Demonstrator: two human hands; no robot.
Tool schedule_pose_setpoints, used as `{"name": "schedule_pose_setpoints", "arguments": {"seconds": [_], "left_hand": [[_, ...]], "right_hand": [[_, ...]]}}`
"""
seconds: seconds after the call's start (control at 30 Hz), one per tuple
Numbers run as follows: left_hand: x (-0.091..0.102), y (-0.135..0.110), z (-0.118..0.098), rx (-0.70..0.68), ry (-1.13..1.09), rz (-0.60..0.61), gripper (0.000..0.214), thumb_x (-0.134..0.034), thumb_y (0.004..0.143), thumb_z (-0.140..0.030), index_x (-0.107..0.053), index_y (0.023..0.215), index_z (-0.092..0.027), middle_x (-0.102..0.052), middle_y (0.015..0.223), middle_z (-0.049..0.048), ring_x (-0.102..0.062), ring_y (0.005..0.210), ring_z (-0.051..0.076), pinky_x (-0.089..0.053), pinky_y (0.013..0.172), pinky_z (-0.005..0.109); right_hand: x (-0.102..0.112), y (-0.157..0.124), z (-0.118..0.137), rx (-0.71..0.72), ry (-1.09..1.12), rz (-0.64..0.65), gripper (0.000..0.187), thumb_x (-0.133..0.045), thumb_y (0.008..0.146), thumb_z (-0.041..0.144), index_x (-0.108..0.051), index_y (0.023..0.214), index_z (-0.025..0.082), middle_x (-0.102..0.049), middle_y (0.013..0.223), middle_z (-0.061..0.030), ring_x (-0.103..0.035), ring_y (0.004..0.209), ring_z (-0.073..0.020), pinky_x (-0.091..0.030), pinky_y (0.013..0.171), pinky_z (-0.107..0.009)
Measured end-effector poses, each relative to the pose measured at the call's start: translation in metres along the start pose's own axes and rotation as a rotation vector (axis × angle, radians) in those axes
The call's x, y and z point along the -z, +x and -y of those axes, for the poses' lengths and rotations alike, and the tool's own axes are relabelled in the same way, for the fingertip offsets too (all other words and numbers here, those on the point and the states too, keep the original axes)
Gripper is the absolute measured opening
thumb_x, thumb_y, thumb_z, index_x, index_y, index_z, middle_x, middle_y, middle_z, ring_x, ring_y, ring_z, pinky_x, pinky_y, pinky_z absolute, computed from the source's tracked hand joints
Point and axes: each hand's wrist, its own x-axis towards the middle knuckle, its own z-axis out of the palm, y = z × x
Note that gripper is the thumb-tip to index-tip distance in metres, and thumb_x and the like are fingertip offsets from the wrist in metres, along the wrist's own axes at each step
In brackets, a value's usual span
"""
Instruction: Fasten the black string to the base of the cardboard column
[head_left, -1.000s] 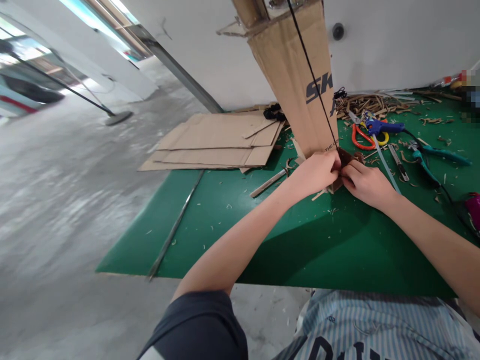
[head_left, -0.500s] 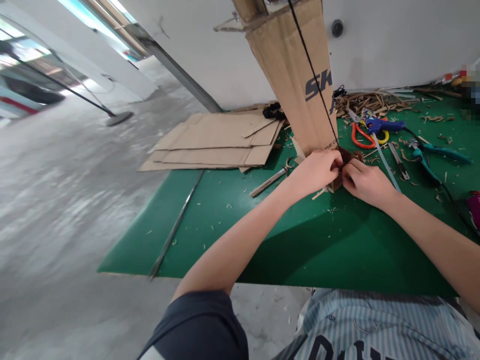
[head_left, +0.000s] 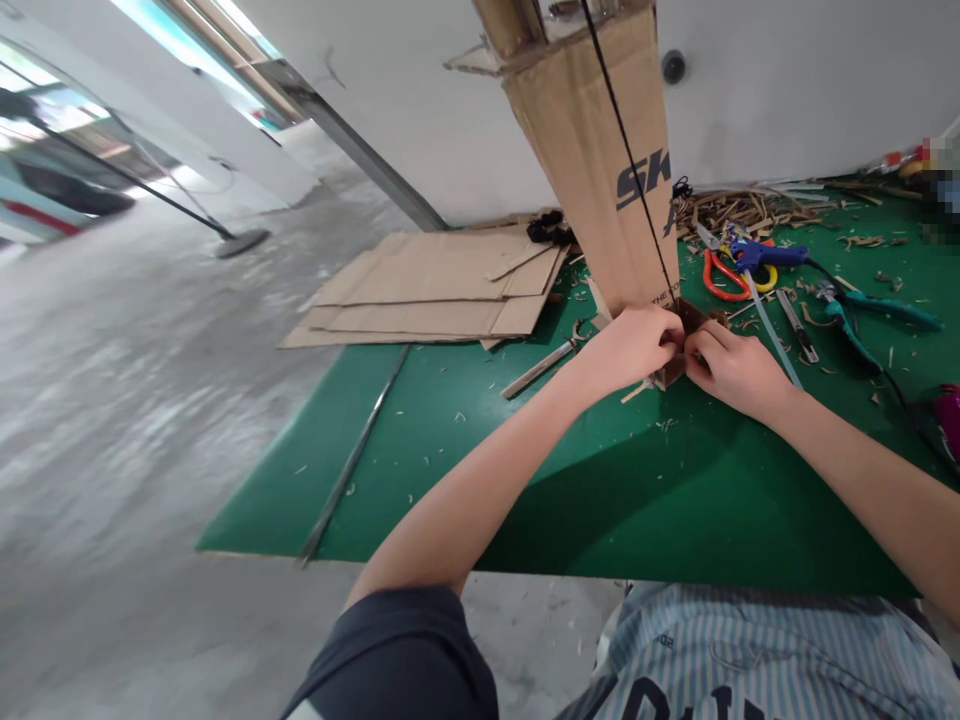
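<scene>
A tall tapered cardboard piece [head_left: 596, 150] with dark printed letters stands upright at the green table's back. A thin black cord [head_left: 626, 125] runs taut down its front to my fingers. At its foot, my left hand [head_left: 649, 335] is closed in a pinch where the cord's lower end disappears. Close beside it, my right hand [head_left: 724, 360] also pinches, its fingertips nearly meeting the left ones. What sits between the right fingertips is hidden. A small brown cardboard flap [head_left: 691, 316] shows just behind the hands.
Flat cardboard sheets [head_left: 435, 275] lie at the back left of the green table [head_left: 450, 480]. To the right are scissors [head_left: 724, 275], a blue glue gun [head_left: 772, 253], a utility knife [head_left: 797, 325] and teal-handled pliers [head_left: 855, 325]. Cardboard scraps [head_left: 757, 208] are heaped along the wall.
The view has shifted slightly, so the cardboard piece appears a little lower and further right. Both hands keep their pinched pose at its foot.
</scene>
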Motion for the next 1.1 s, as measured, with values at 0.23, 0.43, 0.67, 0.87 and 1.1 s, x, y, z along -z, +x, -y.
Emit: {"name": "schedule_pose_setpoints", "arguments": {"seconds": [0.23,0.43,0.67,0.87,1.1], "left_hand": [[0.001,-0.004,-0.002,-0.035,-0.012,0.04,0.016,-0.057,0.076,-0.006,-0.068,0.073,-0.017,-0.069,0.072,0.0017,-0.062,0.065,0.013,-0.045,0.064,0.026],[-0.007,-0.002,-0.007,0.037,0.032,-0.016,0.009,-0.061,0.076,-0.011,-0.068,0.077,-0.016,-0.072,0.079,0.0049,-0.064,0.07,0.016,-0.047,0.067,0.029],[-0.02,-0.001,-0.003,0.055,0.013,-0.102,0.013,-0.057,0.077,-0.009,-0.069,0.079,-0.015,-0.072,0.08,0.0064,-0.064,0.075,0.019,-0.046,0.07,0.031],[-0.021,-0.007,0.0,0.019,0.032,-0.149,0.014,-0.057,0.078,-0.007,-0.065,0.072,-0.017,-0.07,0.078,0.0041,-0.061,0.072,0.018,-0.047,0.07,0.031],[-0.044,-0.021,0.001,0.057,0.189,-0.375,0.015,-0.054,0.087,-0.008,-0.066,0.087,-0.016,-0.072,0.098,0.0086,-0.064,0.098,0.025,-0.047,0.095,0.039]], "right_hand": [[-0.001,0.0,0.0,-0.018,0.009,0.004,0.026,-0.041,0.095,0.023,-0.065,0.09,0.013,-0.067,0.089,-0.0089,-0.055,0.066,-0.0145,-0.028,0.05,-0.03],[0.001,-0.001,-0.001,-0.054,0.071,0.046,0.028,-0.039,0.097,0.023,-0.065,0.096,0.013,-0.069,0.099,-0.0108,-0.057,0.071,-0.0158,-0.03,0.051,-0.029],[0.002,0.0,-0.001,-0.061,0.06,0.065,0.03,-0.036,0.098,0.024,-0.064,0.098,0.012,-0.068,0.098,-0.0108,-0.057,0.071,-0.0158,-0.026,0.049,-0.03],[0.003,0.0,0.001,-0.049,0.073,0.066,0.031,-0.036,0.098,0.024,-0.064,0.099,0.013,-0.068,0.1,-0.0097,-0.055,0.069,-0.0148,-0.026,0.05,-0.03],[0.002,0.006,0.011,-0.103,0.03,0.109,0.032,-0.039,0.099,0.028,-0.067,0.104,0.013,-0.068,0.104,-0.0098,-0.056,0.071,-0.016,-0.025,0.05,-0.031]]}}
